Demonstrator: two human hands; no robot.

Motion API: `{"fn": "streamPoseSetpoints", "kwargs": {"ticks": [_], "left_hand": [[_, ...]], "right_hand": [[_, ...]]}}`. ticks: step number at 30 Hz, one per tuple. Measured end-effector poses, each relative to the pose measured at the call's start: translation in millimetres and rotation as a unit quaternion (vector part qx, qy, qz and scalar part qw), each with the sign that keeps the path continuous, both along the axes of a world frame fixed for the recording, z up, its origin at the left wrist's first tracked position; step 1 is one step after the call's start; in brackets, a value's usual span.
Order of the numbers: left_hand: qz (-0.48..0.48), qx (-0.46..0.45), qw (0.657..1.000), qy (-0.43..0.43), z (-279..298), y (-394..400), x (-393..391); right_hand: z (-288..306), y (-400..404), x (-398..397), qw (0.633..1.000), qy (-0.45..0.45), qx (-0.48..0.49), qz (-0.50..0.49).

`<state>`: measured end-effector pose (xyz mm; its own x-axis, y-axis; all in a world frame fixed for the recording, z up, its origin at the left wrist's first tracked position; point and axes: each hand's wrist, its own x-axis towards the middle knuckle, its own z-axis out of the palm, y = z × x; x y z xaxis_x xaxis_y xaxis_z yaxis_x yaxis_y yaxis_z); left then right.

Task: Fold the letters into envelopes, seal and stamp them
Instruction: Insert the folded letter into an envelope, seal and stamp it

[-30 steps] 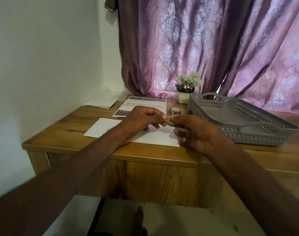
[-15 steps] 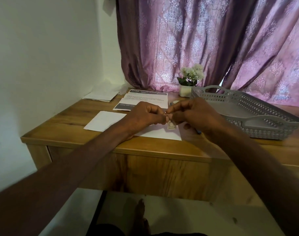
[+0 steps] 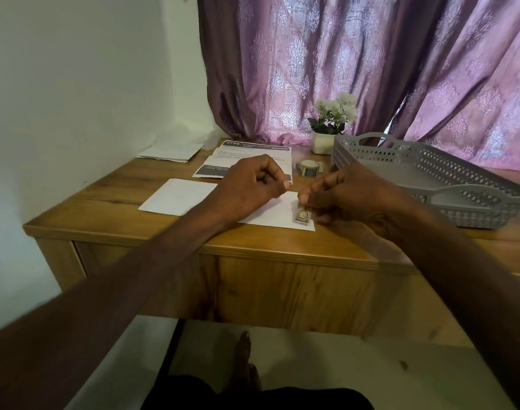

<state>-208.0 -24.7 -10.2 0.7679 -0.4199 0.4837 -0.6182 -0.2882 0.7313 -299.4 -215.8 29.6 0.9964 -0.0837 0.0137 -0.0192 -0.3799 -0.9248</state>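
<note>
Your right hand [image 3: 344,196] is pinching the top edge of a small stamp [image 3: 303,216] between thumb and fingertips, and the stamp is hanging over, or just touching, the near right corner of the white envelope [image 3: 270,213]; you cannot tell from here whether it is already stuck down. Your left hand [image 3: 249,184] is curling nearly closed at about nine o'clock from the stamp, thumb against forefinger, possibly gripping a sliver of backing, though nothing can be made out between them. The envelope is lying flat near the front edge of the wooden desk [image 3: 128,199], with a second white sheet [image 3: 176,195] poking out at its ten o'clock. A roll of stamps [image 3: 309,167] is sitting at twelve o'clock from your right hand, a printed letter [image 3: 246,155] at eleven, a grey basket [image 3: 424,164] at two, and a small flower pot [image 3: 326,137] beyond the roll. From here, the stamp is likely to go down crooked or overhang the corner if you are pressing before squaring it, and it could cling to your fingertips as you are letting go; the envelope may also slide, since neither hand is clearly pinning it. The letter's dark header is showing "2756"; the lines below are too blurred to read.
</note>
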Motion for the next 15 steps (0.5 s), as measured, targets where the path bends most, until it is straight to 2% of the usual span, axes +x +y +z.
{"fn": "streamPoseSetpoints", "kwargs": {"ticks": [4, 6, 15], "left_hand": [[-0.004, 0.072, 0.997, -0.023, -2.4, -3.0, -1.2], [-0.008, 0.093, 0.995, -0.031, -3.0, -3.4, -0.8], [-0.017, 0.112, 0.992, -0.048, -4.5, -3.0, 1.4]], "right_hand": [[-0.5, -4.0, 1.2, 0.996, 0.022, -0.077, 0.05], [-0.2, -4.7, 3.4, 0.994, 0.022, -0.086, 0.057], [8.3, -3.6, 8.7, 0.987, 0.022, -0.123, 0.096]]}}
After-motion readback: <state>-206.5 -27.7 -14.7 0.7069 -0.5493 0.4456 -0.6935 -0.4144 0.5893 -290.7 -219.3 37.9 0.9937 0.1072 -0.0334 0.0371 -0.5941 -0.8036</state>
